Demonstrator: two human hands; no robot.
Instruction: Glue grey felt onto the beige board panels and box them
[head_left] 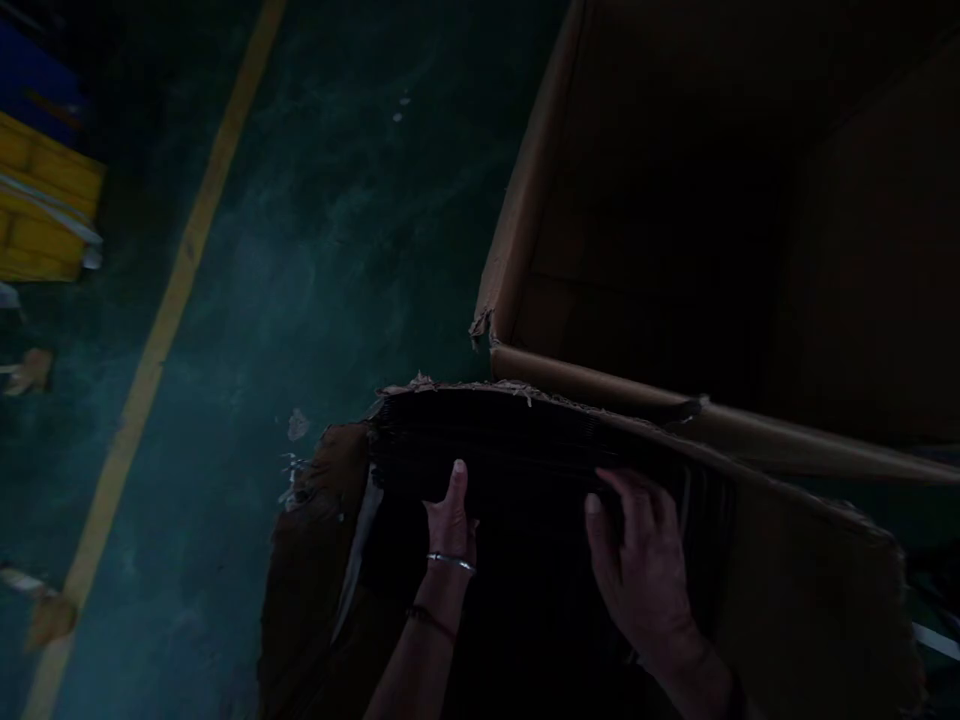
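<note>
A torn-edged cardboard box in the lower middle holds a stack of thin black sheets, too dark to make out closely. My left hand, with a silver bangle and a dark red band at the wrist, is at the stack's near side. Its thumb points up against the black layers, and its other fingers are sunk out of sight among them. To the right, my right hand has bent fingers, with thumb and forefinger close together on the sheets. Both hands seem to grip the stack, though the darkness hides the contact.
A larger open carton stands beyond, its near wall close against the box, its inside in deep shadow. Green floor with a yellow line runs along the left. A yellow strapped bundle and scraps lie at the far left.
</note>
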